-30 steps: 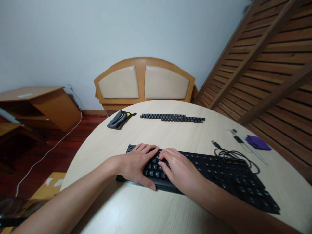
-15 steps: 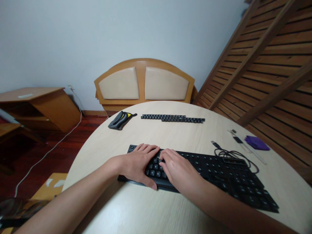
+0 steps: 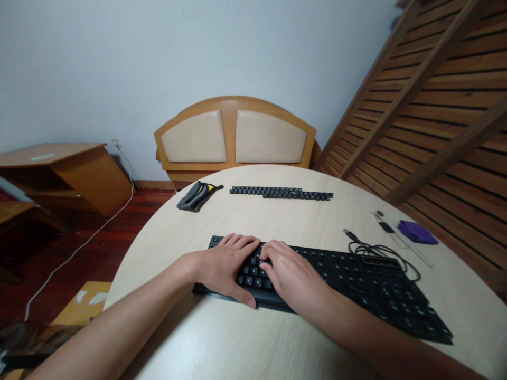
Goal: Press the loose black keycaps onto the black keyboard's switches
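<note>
A black keyboard (image 3: pixel 336 269) lies slantwise across the round table. My left hand (image 3: pixel 225 264) rests spread over its left end, fingers on the far edge and thumb along the near edge. Between the hands, square keycaps (image 3: pixel 251 272) sit on the board; farther right, much of it shows small pale spots where keycaps appear absent. Thumb and fingers of my right hand (image 3: pixel 291 269) pinch at a keycap in the upper rows, mostly hidden by the fingers. Loose keycaps (image 3: pixel 281 193) stand in rows at the table's far side.
Left of the loose keycaps lies a grey, black and yellow folded pouch or glove (image 3: pixel 198 195). A coiled USB cable (image 3: pixel 372 248) sits behind the keyboard. On the right are a purple cloth (image 3: pixel 418 232) and a thin white stick (image 3: pixel 414 250). A wooden headboard (image 3: pixel 232 134) stands beyond the table.
Both hands keep almost the same pose on the keyboard. The view has shifted very slightly; nothing else visibly moves.
</note>
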Demonstrator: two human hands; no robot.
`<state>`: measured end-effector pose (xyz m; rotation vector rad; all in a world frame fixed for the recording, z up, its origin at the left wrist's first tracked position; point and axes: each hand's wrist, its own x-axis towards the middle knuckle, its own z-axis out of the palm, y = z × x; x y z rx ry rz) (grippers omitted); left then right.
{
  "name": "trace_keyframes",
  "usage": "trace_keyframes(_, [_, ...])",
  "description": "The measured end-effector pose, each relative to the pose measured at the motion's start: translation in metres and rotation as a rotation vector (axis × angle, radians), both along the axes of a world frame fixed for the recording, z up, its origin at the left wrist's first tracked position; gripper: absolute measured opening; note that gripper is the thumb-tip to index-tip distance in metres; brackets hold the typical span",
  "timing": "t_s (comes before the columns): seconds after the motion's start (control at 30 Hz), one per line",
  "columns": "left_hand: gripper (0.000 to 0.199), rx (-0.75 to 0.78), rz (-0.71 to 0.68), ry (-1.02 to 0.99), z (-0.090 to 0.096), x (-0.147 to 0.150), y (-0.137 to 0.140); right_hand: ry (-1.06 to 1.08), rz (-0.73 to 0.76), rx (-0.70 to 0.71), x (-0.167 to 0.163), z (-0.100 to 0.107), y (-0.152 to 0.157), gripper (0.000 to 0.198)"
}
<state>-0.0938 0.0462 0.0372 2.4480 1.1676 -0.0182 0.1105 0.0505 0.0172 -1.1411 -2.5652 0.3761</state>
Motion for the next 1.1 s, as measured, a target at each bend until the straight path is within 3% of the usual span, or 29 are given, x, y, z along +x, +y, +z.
trace_keyframes(0.23, [0.120, -0.009, 0.009, 0.011, -0.001, -0.001, 0.000, 0.058, -0.006, -0.054, 0.002, -0.002, 0.001, 0.007])
trace_keyframes(0.5, [0.115, -0.015, 0.024, -0.018, 0.000, 0.000, 0.000, 0.098, 0.008, -0.100, 0.009, 0.010, 0.011, 0.007])
trace_keyframes(0.73, [0.121, -0.019, 0.034, 0.012, 0.003, 0.001, 0.000, -0.092, -0.049, 0.169, 0.011, 0.015, 0.082, 0.020])
trace_keyframes(0.9, [0.121, -0.012, 0.032, 0.011, 0.001, 0.000, 0.000, -0.147, -0.034, 0.220, -0.001, 0.008, 0.137, 0.034])
trace_keyframes(1.1, [0.123, -0.013, 0.028, 0.018, 0.000, 0.000, 0.000, -0.196, -0.024, 0.237, -0.014, -0.009, 0.165, 0.047])
